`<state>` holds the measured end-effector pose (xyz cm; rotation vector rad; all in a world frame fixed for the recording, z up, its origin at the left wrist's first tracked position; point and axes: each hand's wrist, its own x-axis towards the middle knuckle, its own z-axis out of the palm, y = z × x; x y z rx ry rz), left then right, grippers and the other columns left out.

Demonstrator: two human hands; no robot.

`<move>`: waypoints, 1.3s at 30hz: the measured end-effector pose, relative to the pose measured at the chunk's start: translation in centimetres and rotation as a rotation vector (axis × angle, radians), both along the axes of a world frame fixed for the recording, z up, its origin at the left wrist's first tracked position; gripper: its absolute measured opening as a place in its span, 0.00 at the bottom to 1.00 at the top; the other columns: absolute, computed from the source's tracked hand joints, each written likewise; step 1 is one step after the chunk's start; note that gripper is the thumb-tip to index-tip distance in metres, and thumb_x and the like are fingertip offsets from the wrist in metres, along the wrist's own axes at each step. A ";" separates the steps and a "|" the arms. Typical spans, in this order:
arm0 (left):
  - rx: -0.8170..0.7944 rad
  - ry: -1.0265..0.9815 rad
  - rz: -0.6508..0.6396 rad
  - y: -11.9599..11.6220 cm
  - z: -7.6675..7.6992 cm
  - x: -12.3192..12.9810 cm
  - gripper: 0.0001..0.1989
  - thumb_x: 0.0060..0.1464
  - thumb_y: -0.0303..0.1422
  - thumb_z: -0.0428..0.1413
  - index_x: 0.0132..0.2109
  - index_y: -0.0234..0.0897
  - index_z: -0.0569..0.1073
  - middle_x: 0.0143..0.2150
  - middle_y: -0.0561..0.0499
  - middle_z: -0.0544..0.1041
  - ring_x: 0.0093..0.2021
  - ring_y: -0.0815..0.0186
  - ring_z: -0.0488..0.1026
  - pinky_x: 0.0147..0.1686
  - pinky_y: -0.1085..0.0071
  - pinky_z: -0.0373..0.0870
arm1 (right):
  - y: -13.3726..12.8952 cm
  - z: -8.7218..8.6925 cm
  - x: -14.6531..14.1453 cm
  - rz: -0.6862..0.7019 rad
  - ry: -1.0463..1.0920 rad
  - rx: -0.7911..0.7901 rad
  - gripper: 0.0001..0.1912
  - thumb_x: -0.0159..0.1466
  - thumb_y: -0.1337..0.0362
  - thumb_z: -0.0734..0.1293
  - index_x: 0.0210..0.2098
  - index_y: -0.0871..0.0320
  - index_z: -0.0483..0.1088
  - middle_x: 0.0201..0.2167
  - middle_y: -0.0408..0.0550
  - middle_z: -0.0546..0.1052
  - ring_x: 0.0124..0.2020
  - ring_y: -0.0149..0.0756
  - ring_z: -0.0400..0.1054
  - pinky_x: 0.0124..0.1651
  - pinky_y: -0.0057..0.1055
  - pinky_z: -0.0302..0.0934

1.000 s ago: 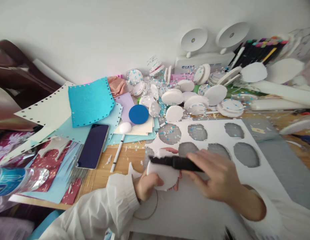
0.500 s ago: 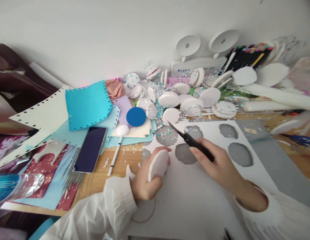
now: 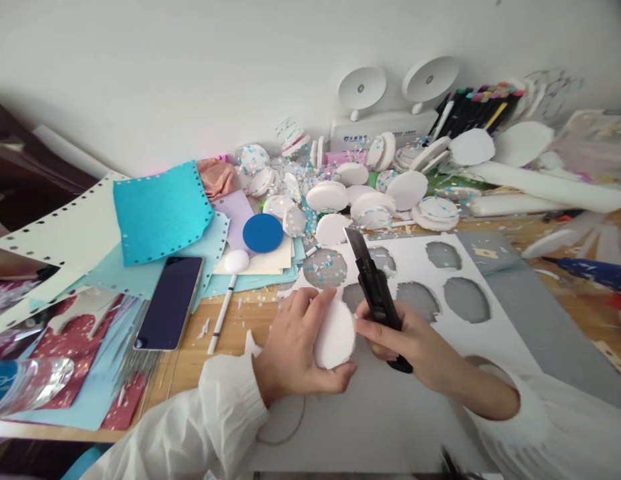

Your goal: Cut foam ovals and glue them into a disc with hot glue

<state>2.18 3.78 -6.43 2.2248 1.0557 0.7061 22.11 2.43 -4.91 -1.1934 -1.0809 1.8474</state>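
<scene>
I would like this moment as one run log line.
left hand: holds white disc | right hand: holds black cutter, blade out | white sheet: has cut-out holes, lies beneath hands

Clock centred on the head view, 12 at the far side. Bench: wooden table [image 3: 245,310].

- 3 to 5: grey mat [image 3: 525,303], flat; over it a white sheet [image 3: 490,340] with rounded cut-outs.
- 8: white stick [image 3: 221,317], black-banded; pale scraps [image 3: 204,328] beside it.
- 8 to 9: phone [image 3: 170,303], dark screen up, overlapping papers; thin wires [image 3: 140,353] and speckled red paper [image 3: 123,403] nearby.
- 9: overlapping papers [image 3: 155,267], cream and blue.
- 12 to 1: heaped white discs [image 3: 327,197], many with blue flecks.
- 2 to 3: white rolls [image 3: 550,187], lying lengthwise.
- 3: blue tool [image 3: 590,270], blurred.
</scene>
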 end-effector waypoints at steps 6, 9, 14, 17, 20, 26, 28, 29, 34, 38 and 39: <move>-0.349 -0.348 -0.081 -0.3 0.2 -0.4 0.41 0.48 0.39 0.63 0.65 0.42 0.54 0.58 0.40 0.63 0.58 0.49 0.63 0.57 0.50 0.60 | 0.7 0.6 1.3 0.006 -0.309 0.370 0.12 0.64 0.54 0.63 0.32 0.57 0.65 0.19 0.38 0.62 0.19 0.27 0.56 0.21 0.26 0.52; -0.583 -0.641 -0.129 -0.4 0.0 -0.5 0.41 0.48 0.35 0.64 0.65 0.44 0.53 0.63 0.40 0.62 0.63 0.49 0.60 0.61 0.51 0.57 | 1.1 0.8 2.6 -0.016 -0.551 0.785 0.09 0.64 0.59 0.62 0.30 0.55 0.66 0.22 0.40 0.67 0.21 0.29 0.61 0.24 0.26 0.56; -0.684 -0.821 -0.163 -0.2 0.0 -0.3 0.44 0.40 0.30 0.68 0.63 0.46 0.59 0.64 0.40 0.63 0.64 0.48 0.60 0.61 0.50 0.58 | 0.9 0.6 3.3 0.024 -0.836 1.270 0.14 0.64 0.52 0.63 0.29 0.56 0.64 0.21 0.42 0.69 0.21 0.32 0.63 0.25 0.30 0.54; -0.679 -0.844 -0.175 -0.2 0.0 -0.3 0.45 0.36 0.28 0.70 0.62 0.46 0.62 0.64 0.41 0.63 0.64 0.48 0.61 0.61 0.48 0.58 | 0.7 0.5 3.0 0.052 -0.905 1.341 0.17 0.65 0.50 0.61 0.29 0.56 0.64 0.21 0.44 0.69 0.21 0.33 0.62 0.25 0.31 0.52; -0.691 -0.845 -0.180 -0.1 -0.2 -0.3 0.46 0.34 0.25 0.70 0.62 0.47 0.63 0.64 0.42 0.64 0.64 0.48 0.61 0.61 0.47 0.57 | 0.7 0.5 2.9 0.059 -0.924 1.360 0.17 0.65 0.50 0.62 0.29 0.56 0.65 0.21 0.44 0.69 0.21 0.33 0.62 0.25 0.31 0.51; -0.703 -0.878 -0.191 -0.1 -0.3 -0.3 0.49 0.30 0.25 0.72 0.61 0.47 0.65 0.64 0.42 0.65 0.64 0.49 0.61 0.63 0.48 0.56 | 0.7 0.6 2.7 0.054 -0.937 1.396 0.19 0.65 0.49 0.61 0.28 0.57 0.66 0.20 0.45 0.69 0.21 0.34 0.63 0.25 0.32 0.52; -0.709 -0.880 -0.192 -0.1 -0.4 -0.3 0.49 0.30 0.25 0.72 0.61 0.47 0.65 0.64 0.42 0.65 0.64 0.49 0.61 0.62 0.49 0.57 | 0.7 0.6 2.8 0.049 -0.944 1.412 0.19 0.66 0.49 0.61 0.27 0.57 0.66 0.21 0.46 0.70 0.21 0.34 0.63 0.25 0.32 0.52; -0.709 -0.875 -0.192 -0.1 -0.4 -0.3 0.48 0.31 0.25 0.72 0.61 0.47 0.65 0.64 0.42 0.65 0.64 0.48 0.61 0.62 0.48 0.58 | 0.7 0.6 2.8 0.046 -0.947 1.416 0.19 0.66 0.49 0.61 0.27 0.57 0.66 0.20 0.46 0.70 0.21 0.34 0.63 0.25 0.32 0.52; -0.723 -0.855 -0.188 -0.2 -0.4 -0.4 0.49 0.30 0.25 0.73 0.62 0.47 0.65 0.63 0.42 0.67 0.64 0.47 0.62 0.60 0.47 0.61 | 1.0 0.5 3.2 0.016 -0.963 1.438 0.19 0.66 0.48 0.61 0.28 0.57 0.68 0.20 0.45 0.69 0.21 0.35 0.64 0.25 0.32 0.53; -0.729 -0.851 -0.186 -0.1 -0.4 -0.4 0.50 0.29 0.25 0.73 0.62 0.48 0.65 0.63 0.42 0.67 0.64 0.47 0.62 0.61 0.48 0.61 | 1.0 0.5 3.1 0.012 -0.965 1.441 0.19 0.65 0.49 0.61 0.28 0.56 0.67 0.20 0.46 0.70 0.21 0.35 0.64 0.24 0.32 0.53; -0.720 -0.853 -0.188 -0.1 -0.4 -0.4 0.50 0.29 0.25 0.73 0.62 0.48 0.66 0.64 0.42 0.66 0.64 0.48 0.62 0.61 0.48 0.60 | 0.9 0.5 2.9 0.015 -0.963 1.439 0.19 0.66 0.49 0.61 0.27 0.56 0.67 0.20 0.46 0.70 0.21 0.35 0.64 0.24 0.32 0.52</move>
